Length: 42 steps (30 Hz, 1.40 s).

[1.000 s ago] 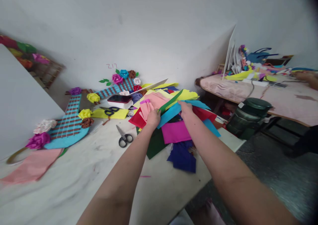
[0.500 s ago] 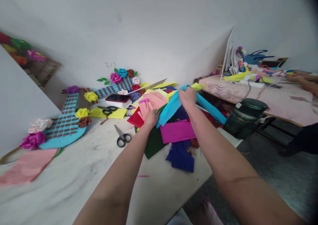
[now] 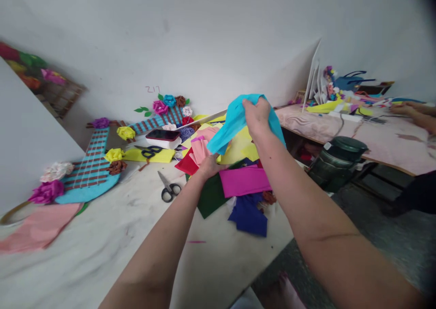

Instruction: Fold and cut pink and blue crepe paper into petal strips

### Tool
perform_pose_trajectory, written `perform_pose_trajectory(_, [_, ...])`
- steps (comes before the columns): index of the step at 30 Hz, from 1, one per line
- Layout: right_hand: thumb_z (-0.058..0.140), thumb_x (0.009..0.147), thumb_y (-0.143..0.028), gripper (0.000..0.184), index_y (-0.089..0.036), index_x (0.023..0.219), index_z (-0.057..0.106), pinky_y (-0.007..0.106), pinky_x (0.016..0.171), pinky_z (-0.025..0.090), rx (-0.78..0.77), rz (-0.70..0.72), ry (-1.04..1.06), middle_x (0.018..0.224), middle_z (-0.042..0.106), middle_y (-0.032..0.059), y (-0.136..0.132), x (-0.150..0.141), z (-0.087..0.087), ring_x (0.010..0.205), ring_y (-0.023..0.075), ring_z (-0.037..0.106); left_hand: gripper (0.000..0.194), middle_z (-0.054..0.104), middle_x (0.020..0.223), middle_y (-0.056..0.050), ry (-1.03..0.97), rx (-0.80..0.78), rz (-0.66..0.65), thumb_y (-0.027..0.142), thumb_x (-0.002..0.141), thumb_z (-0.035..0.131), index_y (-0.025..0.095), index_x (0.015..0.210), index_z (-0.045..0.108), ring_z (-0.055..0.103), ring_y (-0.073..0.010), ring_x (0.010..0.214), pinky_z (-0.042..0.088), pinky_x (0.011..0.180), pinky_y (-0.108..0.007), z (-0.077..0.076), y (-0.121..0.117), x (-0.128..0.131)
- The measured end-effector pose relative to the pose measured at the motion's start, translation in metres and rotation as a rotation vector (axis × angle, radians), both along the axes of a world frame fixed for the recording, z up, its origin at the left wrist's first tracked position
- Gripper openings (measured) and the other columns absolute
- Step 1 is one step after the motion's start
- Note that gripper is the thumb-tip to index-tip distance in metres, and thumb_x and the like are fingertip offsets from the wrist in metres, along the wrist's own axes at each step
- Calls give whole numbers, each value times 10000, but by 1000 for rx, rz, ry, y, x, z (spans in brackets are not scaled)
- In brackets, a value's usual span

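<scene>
My right hand is closed on a strip of bright blue crepe paper, lifted above the pile. One end of the strip slants down to the left; another hangs behind my right wrist. Close to that lower left end, my left hand rests on the pile with its thumb stretched out, its other fingers partly hidden. Around it lie pink paper, red paper, dark green paper and yellow paper. Magenta paper and navy paper lie nearer me.
Scissors lie left of my left forearm; a second pair sits farther back by a phone. A blue guitar-shaped craft with paper flowers is at left. A dark green jar stands right. Another person's arm is at the far table.
My right hand has raised the blue strip up off the pile, baring yellow paper beneath. My left hand has shifted slightly down, and its thumb now stretches out to the right.
</scene>
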State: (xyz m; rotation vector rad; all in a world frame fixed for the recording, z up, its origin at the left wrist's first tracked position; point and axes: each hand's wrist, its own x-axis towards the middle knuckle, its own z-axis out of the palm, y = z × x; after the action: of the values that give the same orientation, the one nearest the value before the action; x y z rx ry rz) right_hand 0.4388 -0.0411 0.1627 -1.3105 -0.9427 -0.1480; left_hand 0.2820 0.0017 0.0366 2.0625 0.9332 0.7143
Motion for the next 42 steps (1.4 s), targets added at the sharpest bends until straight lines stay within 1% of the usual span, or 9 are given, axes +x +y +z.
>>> perform_pose_trajectory(5, [525, 702, -285, 104, -190, 710, 484, 297, 633, 483, 146, 259, 347, 677, 529, -16, 13, -8, -14, 705, 151, 564, 475, 662, 921, -85, -366, -240, 31, 407, 520, 757, 161, 907, 632, 586, -280, 960, 438, 843, -355, 1, -5, -9])
perform_pose_trajectory(10, [496, 698, -265, 117, -186, 780, 525, 292, 630, 497, 105, 259, 522, 761, 593, 27, 11, -23, -31, 771, 172, 592, 304, 660, 902, -89, -973, -730, 79, 295, 731, 576, 177, 1009, 543, 635, -211, 868, 474, 818, -386, 4, -1, -32])
perform_pose_trajectory(15, [508, 659, -234, 104, -179, 747, 514, 253, 613, 498, 109, 261, 637, 787, 607, 32, 11, -49, -54, 787, 170, 589, 314, 653, 921, -96, -1213, -828, 152, 390, 876, 322, 181, 939, 547, 628, -184, 910, 498, 801, -341, 11, 7, -67])
perform_pose_trajectory(20, [542, 596, -215, 156, -178, 746, 519, 235, 550, 468, 92, 365, 789, 725, 591, -3, 11, -77, -82, 689, 150, 572, 517, 637, 952, -89, -1195, -752, 220, 613, 809, 336, 204, 1055, 533, 623, -212, 873, 527, 700, -348, 13, 10, -100])
perform_pose_trajectory(23, [542, 607, -219, 216, -183, 819, 548, 238, 572, 476, 4, 369, 792, 726, 605, 0, 9, -89, -96, 729, 163, 585, 379, 624, 870, -31, -1075, -688, 335, 292, 772, 553, 239, 1145, 510, 613, -144, 676, 526, 624, -286, 14, 12, -114])
perform_pose_trajectory(27, [503, 711, -366, 290, -178, 926, 553, 272, 661, 509, -64, 431, 777, 836, 635, 60, 7, -90, -106, 852, 193, 603, 557, 610, 835, -11, -1029, -631, 423, 11, 647, 506, 222, 1162, 526, 570, -101, 570, 517, 576, -251, 15, 16, -127])
perform_pose_trajectory(31, [324, 820, -534, 466, -175, 1044, 521, 286, 675, 520, -158, 386, 746, 903, 628, 107, 8, -72, -110, 886, 205, 615, 530, 625, 881, -42, -1086, -719, 430, 14, 631, 460, 167, 1130, 552, 590, -124, 625, 527, 604, -268, 13, 19, -139])
perform_pose_trajectory(38, [313, 861, -287, 393, -177, 1208, 461, 311, 640, 524, -302, 53, 773, 994, 632, 113, 16, -44, -113, 890, 209, 619, 505, 622, 877, -53, -1059, -718, 435, 77, 615, 470, 166, 1099, 581, 590, -149, 612, 524, 573, -289, 7, 24, -155])
perform_pose_trajectory(42, [439, 782, -189, 441, -187, 1223, 440, 256, 684, 518, -78, 61, 763, 1039, 615, 71, 30, -40, -89, 897, 159, 611, 486, 615, 883, -41, -1066, -668, 486, 69, 605, 464, 184, 1059, 595, 587, -143, 630, 526, 621, -296, 3, 29, -158])
